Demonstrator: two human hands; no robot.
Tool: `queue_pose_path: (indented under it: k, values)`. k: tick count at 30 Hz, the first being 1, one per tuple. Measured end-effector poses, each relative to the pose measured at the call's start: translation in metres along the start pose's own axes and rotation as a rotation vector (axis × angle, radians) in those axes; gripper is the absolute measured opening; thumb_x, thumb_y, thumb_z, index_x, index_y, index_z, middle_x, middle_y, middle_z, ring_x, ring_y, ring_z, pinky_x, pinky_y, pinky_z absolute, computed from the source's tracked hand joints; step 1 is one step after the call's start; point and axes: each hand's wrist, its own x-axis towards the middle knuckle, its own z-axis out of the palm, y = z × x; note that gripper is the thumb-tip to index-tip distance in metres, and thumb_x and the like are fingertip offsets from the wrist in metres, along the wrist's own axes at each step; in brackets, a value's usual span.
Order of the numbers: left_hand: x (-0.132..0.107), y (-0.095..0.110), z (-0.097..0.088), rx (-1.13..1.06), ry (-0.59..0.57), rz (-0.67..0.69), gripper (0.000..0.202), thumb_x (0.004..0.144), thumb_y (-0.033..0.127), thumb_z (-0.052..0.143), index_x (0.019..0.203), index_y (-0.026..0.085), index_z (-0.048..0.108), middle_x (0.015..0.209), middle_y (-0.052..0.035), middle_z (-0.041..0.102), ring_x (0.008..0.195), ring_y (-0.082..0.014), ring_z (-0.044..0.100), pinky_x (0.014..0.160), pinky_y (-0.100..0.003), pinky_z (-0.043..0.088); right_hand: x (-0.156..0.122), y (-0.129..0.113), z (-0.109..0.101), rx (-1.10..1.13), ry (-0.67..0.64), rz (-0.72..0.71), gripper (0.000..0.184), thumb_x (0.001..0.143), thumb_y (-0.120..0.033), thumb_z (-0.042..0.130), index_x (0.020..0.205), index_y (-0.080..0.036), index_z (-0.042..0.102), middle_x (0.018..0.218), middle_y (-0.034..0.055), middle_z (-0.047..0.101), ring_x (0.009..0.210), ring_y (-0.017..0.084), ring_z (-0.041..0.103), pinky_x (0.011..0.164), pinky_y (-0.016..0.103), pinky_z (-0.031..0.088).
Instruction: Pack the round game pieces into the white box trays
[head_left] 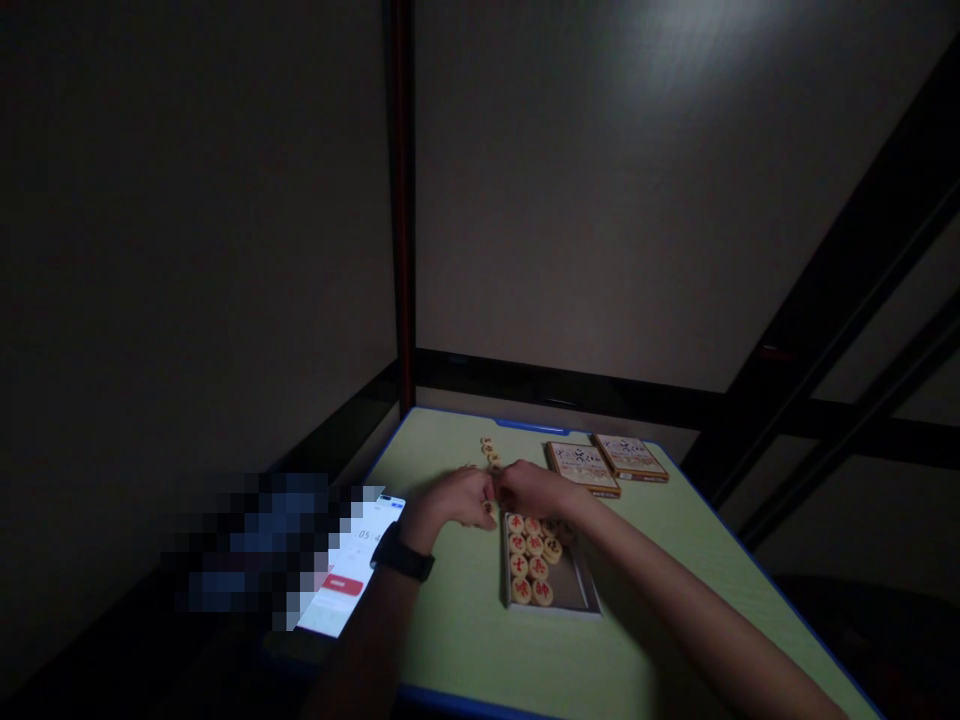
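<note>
My left hand (466, 497), wearing a dark watch band, is curled over the middle of the table. A Chinese chess piece (488, 508) shows between its thumb and finger. Close beside it, my right hand (527, 484) has its fingers closed, and what they hold, if anything, is hidden. Just beyond both hands a short line of round chess pieces (487, 448) lies on the table. Below my right hand sits an open box tray (574, 590) with rows of red-marked pieces (534, 545) on its left side; my right wrist partly covers its upper end.
Two flat printed boxes, one (583, 468) nearer and one (631, 456) farther right, lie at the back of the pale green table (457, 630). A lit phone (349, 570) lies at the left edge, partly pixelated. Walls stand behind and left.
</note>
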Motion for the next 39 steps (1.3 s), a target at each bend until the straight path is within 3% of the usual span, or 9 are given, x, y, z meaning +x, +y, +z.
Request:
queue_pose_path:
  k: [6, 10, 13, 18, 21, 24, 30, 34, 39]
  values:
    - [0.005, -0.004, 0.009, 0.078, 0.098, -0.001, 0.017, 0.070, 0.018, 0.071, 0.087, 0.018, 0.068, 0.095, -0.0054, 0.069, 0.088, -0.0195, 0.064, 0.076, -0.025, 0.048, -0.008, 0.005, -0.004, 0.070, 0.010, 0.015, 0.021, 0.076, -0.010, 0.055, 0.085, -0.015, 0.073, 0.081, 0.0068, 0.074, 0.069, 0.015, 0.061, 0.061, 0.023, 0.038]
    - [0.009, -0.004, 0.012, 0.029, 0.181, 0.032, 0.016, 0.078, 0.015, 0.061, 0.093, 0.016, 0.067, 0.102, -0.0092, 0.069, 0.100, -0.0222, 0.062, 0.089, -0.030, 0.045, -0.029, 0.015, -0.006, 0.221, 0.227, 0.033, 0.026, 0.072, -0.007, 0.057, 0.090, -0.016, 0.073, 0.084, 0.0048, 0.072, 0.072, 0.015, 0.060, 0.068, 0.023, 0.042]
    - [0.016, 0.001, 0.017, -0.223, 0.238, 0.100, 0.014, 0.080, 0.015, 0.059, 0.092, 0.016, 0.066, 0.096, -0.0080, 0.070, 0.094, -0.0209, 0.063, 0.086, -0.031, 0.047, -0.055, 0.022, -0.001, 0.339, 0.411, 0.045, 0.030, 0.072, -0.005, 0.058, 0.096, -0.017, 0.073, 0.086, 0.0053, 0.070, 0.075, 0.016, 0.061, 0.071, 0.024, 0.045]
    - [0.023, 0.019, 0.030, -0.838, 0.139, 0.190, 0.021, 0.075, 0.022, 0.069, 0.093, 0.013, 0.065, 0.092, -0.0083, 0.069, 0.084, -0.0181, 0.064, 0.075, -0.028, 0.049, -0.093, 0.023, 0.023, 0.544, 0.689, 0.068, 0.021, 0.080, -0.012, 0.062, 0.098, -0.018, 0.071, 0.091, 0.0069, 0.068, 0.078, 0.017, 0.062, 0.068, 0.028, 0.049]
    - [0.021, 0.028, 0.034, -0.974, 0.049, 0.248, 0.034, 0.069, 0.030, 0.079, 0.094, 0.013, 0.067, 0.091, -0.0076, 0.068, 0.085, -0.0177, 0.063, 0.079, -0.030, 0.049, -0.103, 0.015, 0.036, 0.642, 0.865, 0.089, 0.017, 0.083, -0.018, 0.065, 0.099, -0.020, 0.070, 0.094, 0.0077, 0.068, 0.081, 0.019, 0.063, 0.068, 0.030, 0.052]
    - [0.016, 0.032, 0.033, -1.040, -0.042, 0.262, 0.045, 0.064, 0.035, 0.084, 0.099, 0.014, 0.066, 0.090, -0.0058, 0.066, 0.084, -0.0167, 0.062, 0.080, -0.031, 0.048, -0.106, 0.005, 0.042, 0.649, 0.994, 0.019, 0.014, 0.086, -0.018, 0.063, 0.098, -0.021, 0.070, 0.098, 0.0088, 0.068, 0.091, 0.020, 0.065, 0.077, 0.034, 0.055]
    - [0.009, 0.034, 0.026, -1.072, -0.152, 0.244, 0.052, 0.059, 0.028, 0.088, 0.103, 0.015, 0.062, 0.093, -0.0039, 0.065, 0.087, -0.0162, 0.063, 0.083, -0.032, 0.049, -0.106, -0.007, 0.040, 0.638, 0.968, -0.109, 0.015, 0.091, -0.022, 0.062, 0.103, -0.023, 0.071, 0.103, 0.0088, 0.072, 0.095, 0.020, 0.067, 0.082, 0.034, 0.055]
    - [0.007, 0.033, 0.025, -1.121, -0.251, 0.242, 0.056, 0.059, 0.025, 0.089, 0.107, 0.015, 0.060, 0.096, -0.0061, 0.068, 0.088, -0.0185, 0.065, 0.082, -0.032, 0.049, -0.105, -0.011, 0.039, 0.628, 0.959, -0.124, 0.014, 0.088, -0.026, 0.067, 0.101, -0.024, 0.071, 0.097, 0.0069, 0.075, 0.094, 0.021, 0.067, 0.084, 0.036, 0.052]
    - [0.005, 0.033, 0.026, -1.190, -0.272, 0.281, 0.052, 0.066, 0.029, 0.086, 0.109, 0.015, 0.061, 0.098, -0.0080, 0.069, 0.089, -0.0183, 0.066, 0.080, -0.030, 0.049, -0.105, -0.013, 0.040, 0.640, 0.981, -0.093, 0.015, 0.087, -0.029, 0.068, 0.102, -0.025, 0.070, 0.097, 0.0059, 0.075, 0.095, 0.022, 0.066, 0.083, 0.037, 0.051]
